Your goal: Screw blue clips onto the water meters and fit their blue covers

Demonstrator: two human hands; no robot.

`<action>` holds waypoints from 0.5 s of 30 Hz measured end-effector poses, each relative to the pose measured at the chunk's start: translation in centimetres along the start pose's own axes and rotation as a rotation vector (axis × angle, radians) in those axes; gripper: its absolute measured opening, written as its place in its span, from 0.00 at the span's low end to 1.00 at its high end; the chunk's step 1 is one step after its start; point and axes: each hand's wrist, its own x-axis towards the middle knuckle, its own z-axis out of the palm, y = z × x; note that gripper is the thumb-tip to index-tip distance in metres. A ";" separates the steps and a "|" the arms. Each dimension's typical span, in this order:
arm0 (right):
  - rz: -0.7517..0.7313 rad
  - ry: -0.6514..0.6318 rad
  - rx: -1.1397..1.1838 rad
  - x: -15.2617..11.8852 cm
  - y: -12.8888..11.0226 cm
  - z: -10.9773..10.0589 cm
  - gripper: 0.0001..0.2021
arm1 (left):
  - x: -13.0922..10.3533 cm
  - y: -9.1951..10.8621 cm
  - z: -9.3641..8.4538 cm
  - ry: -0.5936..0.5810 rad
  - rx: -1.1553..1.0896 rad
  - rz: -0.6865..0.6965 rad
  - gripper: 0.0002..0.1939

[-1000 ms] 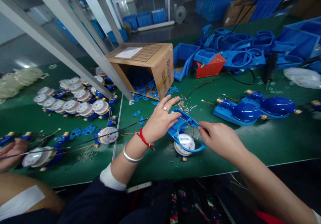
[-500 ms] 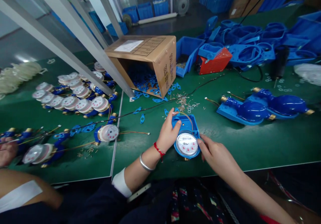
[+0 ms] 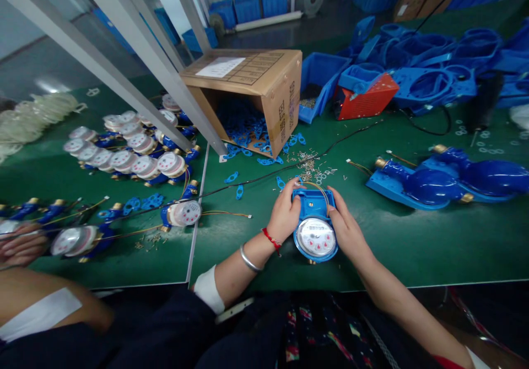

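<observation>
A water meter (image 3: 316,238) with a round white dial sits in a blue plastic housing (image 3: 311,206) in front of me. My left hand (image 3: 286,212) grips the housing's upper left side, its thumb along the edge. On the opposite side my right hand (image 3: 346,227) is closed round the upper right edge. Thin coloured wires (image 3: 319,185) arch over the top of the housing between my hands. The fingertips behind the housing are hidden. Just beyond it lie a pile of small screws (image 3: 308,165) and several blue tabs (image 3: 281,183).
An open cardboard box (image 3: 285,102) spills blue tabs. Two dark blue meter bodies (image 3: 432,182) lie at right, before a red box (image 3: 367,98) and heaped blue housings (image 3: 433,82). At left stand several meters (image 3: 144,165); a co-worker's hand (image 3: 22,246) is beside others. A black cable (image 3: 256,179) crosses the table.
My right hand has moved from beside the dial up to the housing's upper right edge, near the wires. My left hand keeps its hold. The whole view has shifted slightly.
</observation>
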 end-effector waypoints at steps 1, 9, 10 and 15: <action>0.009 -0.001 0.027 -0.1 0.1 0.1 0.27 | -0.1 -0.1 0.0 0.007 0.012 0.008 0.21; 0.292 0.002 0.081 -2.1 -1.0 1.2 0.32 | -1.1 -1.5 -0.4 0.074 -0.022 0.050 0.22; 0.349 -0.041 0.104 -2.4 -1.1 1.2 0.31 | -1.2 -1.7 -0.5 0.112 -0.021 0.030 0.22; 0.407 -0.207 0.333 -3.2 -1.3 1.6 0.26 | -2.5 -2.5 -1.6 0.235 0.091 0.004 0.22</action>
